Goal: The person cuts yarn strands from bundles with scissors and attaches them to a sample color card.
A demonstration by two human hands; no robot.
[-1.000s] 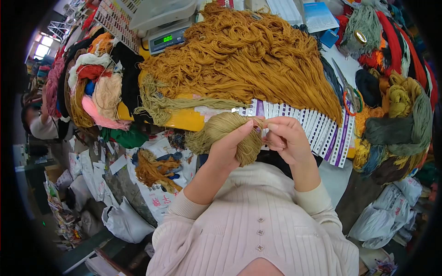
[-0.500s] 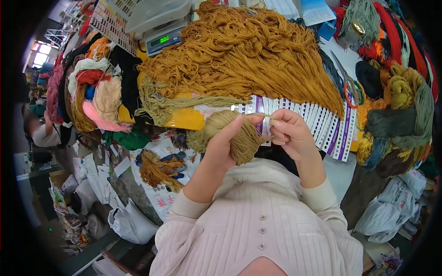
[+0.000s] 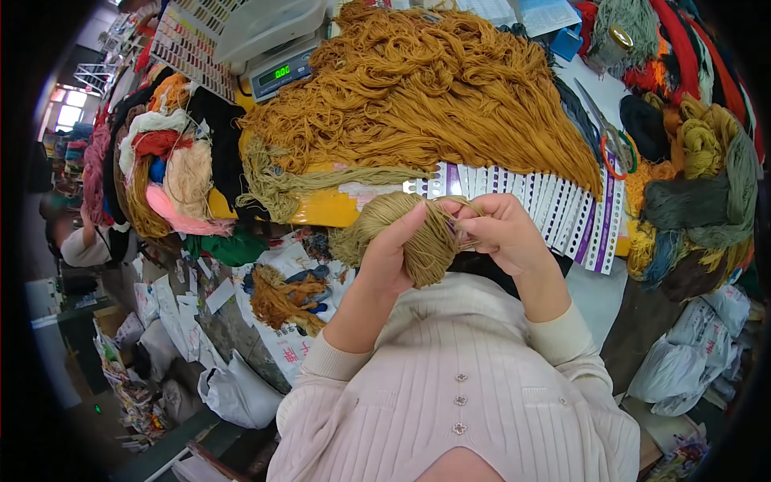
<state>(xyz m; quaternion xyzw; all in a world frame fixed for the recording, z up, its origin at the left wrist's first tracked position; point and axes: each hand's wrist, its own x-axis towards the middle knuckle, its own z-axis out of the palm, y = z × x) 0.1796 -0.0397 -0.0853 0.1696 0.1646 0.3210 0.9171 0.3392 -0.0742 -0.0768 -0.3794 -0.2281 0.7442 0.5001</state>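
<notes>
Two hands are at work on one skein (image 3: pixel 427 251), held above the near edge of one yellow table (image 3: pixel 325 210), in front of the person's body. The left hand (image 3: pixel 389 255) grips the skein with its thumb pressed along the top; its other fingers are mostly hidden beneath, so their spread cannot be told. The right hand (image 3: pixel 507 231) has thumb and forefinger pinched together on strands (image 3: pixel 458 198) at the skein's right end, the remaining fingers curled. On the table: one ochre heap (image 3: pixel 426 100), the largest item; one loose olive hank (image 3: pixel 273 183) left of the hands; one scale (image 3: pixel 281 74) reading zero in green, with one clear tub (image 3: pixel 277 30) over it; one pair of scissors (image 3: pixel 598 112) with orange and green handles; one jar (image 3: pixel 617 44). Punched cards (image 3: pixel 514 186) lie fanned beyond the right hand, too overlapped to count. One pink bundle (image 3: pixel 178 210) lies at left. Three buttons (image 3: pixel 460 400) show on the person's cardigan (image 3: pixel 418 353). One co-worker's sleeve (image 3: pixel 84 249) is visible at far left.
</notes>
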